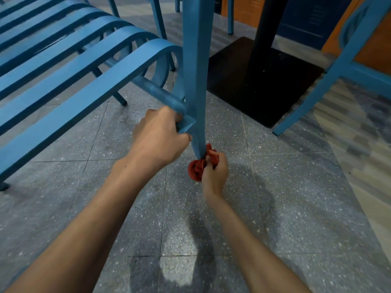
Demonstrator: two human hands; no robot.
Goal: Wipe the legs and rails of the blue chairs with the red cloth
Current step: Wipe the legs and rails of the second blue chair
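Two hands work one blue chair leg at frame centre: our left hand curls round its joint with the rail, our right hand pinches the bunched red cloth against the leg's foot. We judge the wad may slip off that narrow tip, or the chair skid if our left grip slackens

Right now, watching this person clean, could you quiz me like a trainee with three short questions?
1. True or false: the left hand holds the red cloth.
2. The left hand grips: A) the chair where the rail meets the leg; B) nothing; C) its own wrist.
3. Fill in: the right hand holds the cloth at the leg's ____ end.
Key: 1 false; 2 A; 3 lower.
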